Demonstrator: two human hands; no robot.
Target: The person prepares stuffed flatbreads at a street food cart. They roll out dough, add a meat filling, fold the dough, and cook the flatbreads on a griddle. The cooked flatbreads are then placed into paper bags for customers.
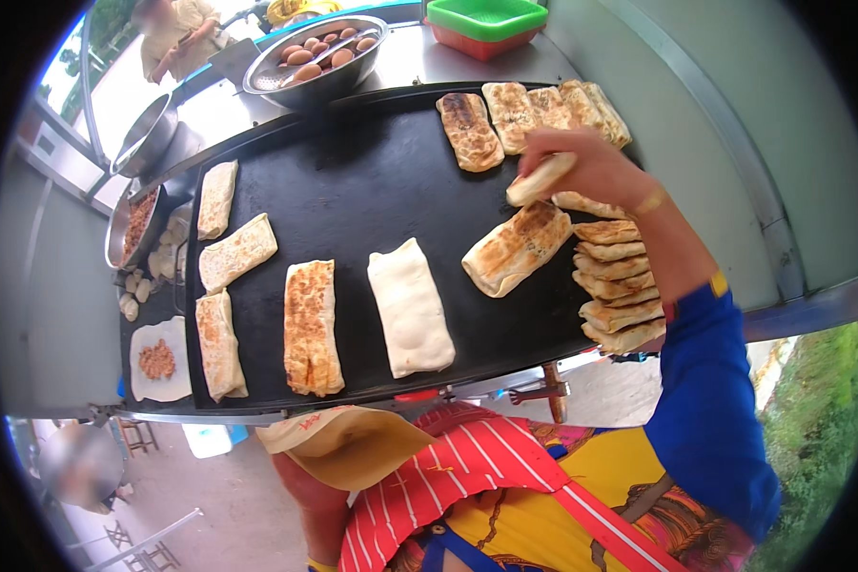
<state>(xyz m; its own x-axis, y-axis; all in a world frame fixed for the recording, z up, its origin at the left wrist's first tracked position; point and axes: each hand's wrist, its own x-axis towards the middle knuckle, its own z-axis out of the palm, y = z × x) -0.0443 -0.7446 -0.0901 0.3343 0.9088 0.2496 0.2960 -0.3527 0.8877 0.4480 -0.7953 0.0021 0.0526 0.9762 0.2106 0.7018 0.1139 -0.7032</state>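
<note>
My right hand [590, 164] is over the right side of the black griddle [357, 179], its fingers closed around a small folded flatbread [541, 179]. Just below it lies a browned stuffed flatbread [518, 250], tilted on the griddle. Close to my body, my left hand [306, 477] holds a brown paper bag [357, 443] with its mouth open; the bag hides most of the fingers. A pale, unbrowned flatbread [411, 311] and a browned one [312, 329] lie at the griddle's front middle.
Browned flatbreads stand stacked in a row [618, 286] along the right edge, and others lie at the back right [511, 114]. A steel bowl of eggs [322, 57] and a green basket [486, 18] sit behind. Dough with meat filling [159, 357] is at left. A person [179, 39] stands beyond.
</note>
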